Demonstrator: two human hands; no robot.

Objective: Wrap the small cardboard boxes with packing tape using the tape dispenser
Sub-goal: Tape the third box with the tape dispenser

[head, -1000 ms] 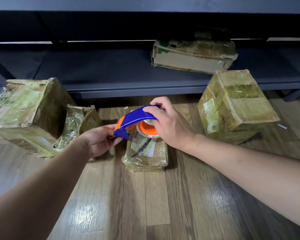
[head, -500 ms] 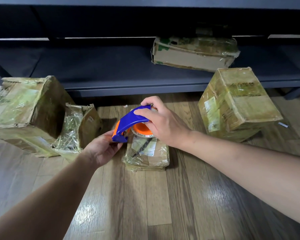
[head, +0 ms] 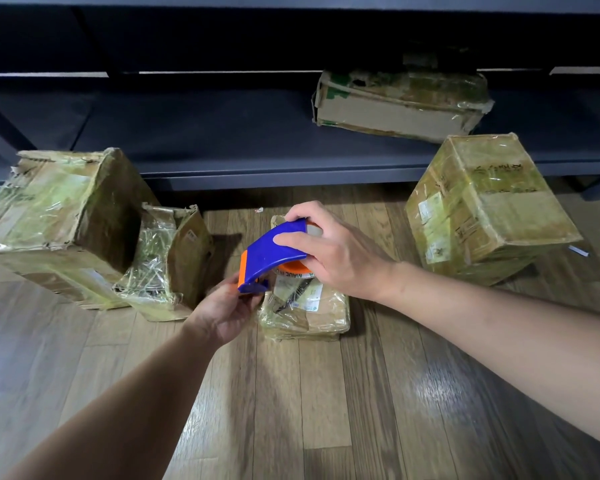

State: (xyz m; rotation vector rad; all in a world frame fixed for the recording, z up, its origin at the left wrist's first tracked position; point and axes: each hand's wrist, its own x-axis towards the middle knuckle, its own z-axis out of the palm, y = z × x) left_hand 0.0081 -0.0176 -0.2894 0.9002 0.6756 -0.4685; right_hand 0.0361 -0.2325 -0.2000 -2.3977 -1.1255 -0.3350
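While both hands [head: 227, 311] [head: 340, 261] grip one tape dispenser [head: 274, 254] | five boxes [head: 59, 216] [head: 177, 261] [head: 312, 306] [head: 489, 202] [head: 399, 105] | one on shelf [head: 222, 133]

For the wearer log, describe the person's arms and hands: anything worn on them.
Both arms are bare as far as the frame shows: no sleeve on the left forearm or right forearm. The left hand and right hand wear no gloves, and no ring, watch or bracelet shows.
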